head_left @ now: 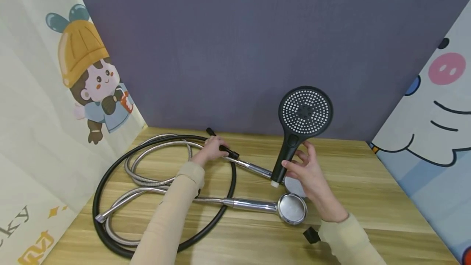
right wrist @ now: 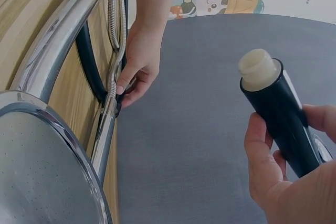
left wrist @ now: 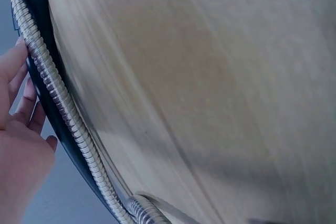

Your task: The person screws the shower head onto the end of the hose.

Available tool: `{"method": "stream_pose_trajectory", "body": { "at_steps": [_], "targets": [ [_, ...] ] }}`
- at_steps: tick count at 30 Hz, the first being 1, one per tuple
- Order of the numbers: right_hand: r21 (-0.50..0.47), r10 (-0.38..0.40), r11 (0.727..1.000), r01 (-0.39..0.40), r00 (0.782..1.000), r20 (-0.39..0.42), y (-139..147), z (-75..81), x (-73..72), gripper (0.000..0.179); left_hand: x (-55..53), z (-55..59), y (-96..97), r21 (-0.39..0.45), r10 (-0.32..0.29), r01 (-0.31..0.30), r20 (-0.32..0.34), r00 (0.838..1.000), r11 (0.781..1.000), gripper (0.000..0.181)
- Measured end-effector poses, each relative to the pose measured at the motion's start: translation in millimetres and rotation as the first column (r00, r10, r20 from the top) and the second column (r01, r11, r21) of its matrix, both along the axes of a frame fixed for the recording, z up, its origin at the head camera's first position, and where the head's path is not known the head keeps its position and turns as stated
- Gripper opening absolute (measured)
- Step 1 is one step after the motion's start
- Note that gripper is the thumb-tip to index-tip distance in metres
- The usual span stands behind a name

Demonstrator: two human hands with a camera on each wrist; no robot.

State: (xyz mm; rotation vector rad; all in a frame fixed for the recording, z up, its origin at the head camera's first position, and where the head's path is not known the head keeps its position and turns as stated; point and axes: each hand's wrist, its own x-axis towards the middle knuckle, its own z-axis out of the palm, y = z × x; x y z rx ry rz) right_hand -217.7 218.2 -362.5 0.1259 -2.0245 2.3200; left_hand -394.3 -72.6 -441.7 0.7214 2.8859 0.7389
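My right hand [head_left: 308,171] grips a black shower head [head_left: 306,111] by its handle and holds it upright above the table, spray face toward me. In the right wrist view, a whitish threaded end [right wrist: 258,70] sticks out of the bottom of the handle. At the back of the table my left hand [head_left: 212,149] pinches a black hose [left wrist: 50,100] near its end fitting [head_left: 229,153], with thumb and fingers curled. A ribbed silver hose [left wrist: 68,106] runs close beside those fingers. Much of the left hand's grip is hidden in the head view.
Two chrome shower heads lie at the middle right, the front one [head_left: 292,208] and one [head_left: 294,186] partly behind my right hand. Coiled silver hoses [head_left: 137,175] lie inside the black hose's loop on the wooden table [head_left: 368,199]. A grey-blue wall [head_left: 235,52] stands behind.
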Motion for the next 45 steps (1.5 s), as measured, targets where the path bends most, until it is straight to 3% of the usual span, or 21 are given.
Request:
{"method": "stream_pose_trajectory", "body": {
  "at_steps": [6, 12, 22, 34, 45],
  "targets": [
    [0.000, 0.006, 1.000, -0.006, 1.000, 0.008, -0.3, 0.8, -0.3, 0.078, 3.7, -0.6, 0.3, -0.029, 0.013, -0.013, 0.006, 1.000, 1.000, 0.026],
    [-0.027, -0.003, 1.000, 0.003, 1.000, 0.007, 0.9, 2.0, -1.0, 0.079, 4.5, -0.9, 2.6, -0.070, -0.015, 0.014, -0.026, 1.000, 0.997, 0.025],
    [-0.061, -0.012, 0.998, 0.012, 1.000, -0.004, 3.6, 4.8, -1.2, 0.076, 9.2, 13.9, 7.6, 0.079, -0.080, 0.088, -0.101, 0.992, 0.993, 0.021],
    [-0.055, -0.025, 0.998, 0.024, 1.000, -0.016, 3.5, 12.1, 1.6, 0.074, 16.4, 27.8, 7.9, 0.154, -0.094, 0.110, -0.106, 0.990, 0.982, 0.025],
    [-0.089, -0.059, 0.995, 0.054, 0.997, -0.049, 5.2, 18.9, 0.7, 0.074, 29.3, 42.5, 7.6, 0.201, -0.107, 0.145, -0.186, 0.977, 0.969, 0.024]
  ]
}}
